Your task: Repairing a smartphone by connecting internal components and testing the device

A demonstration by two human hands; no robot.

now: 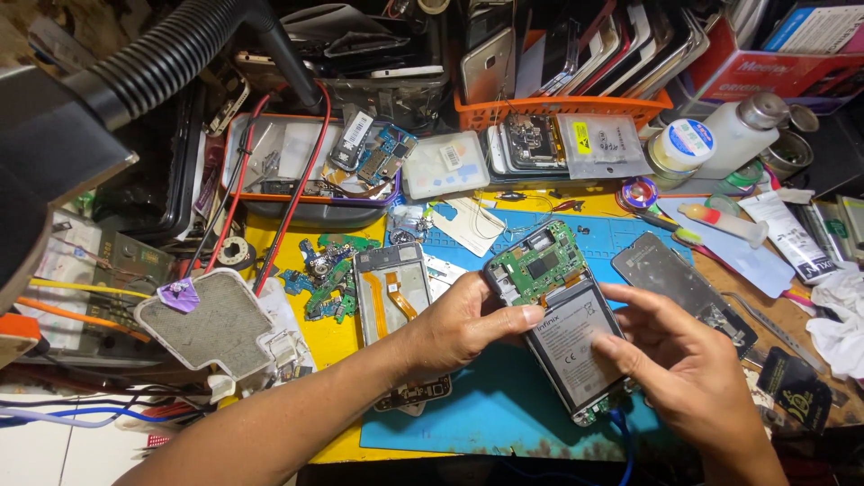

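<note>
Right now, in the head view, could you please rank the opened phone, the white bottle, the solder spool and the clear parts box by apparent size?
1. Opened phone, though nearest the camera.
2. White bottle and clear parts box: too alike to rank.
3. Solder spool.

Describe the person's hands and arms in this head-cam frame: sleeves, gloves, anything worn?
Both are bare. The left hand and its forearm show no glove, sleeve, watch or band up to the frame edge. The right hand is also ungloved, with no ring or wrist strap visible; only a short stretch of its wrist is in view. Fingernails are short and unpainted. No cables or markings on either arm.
</note>
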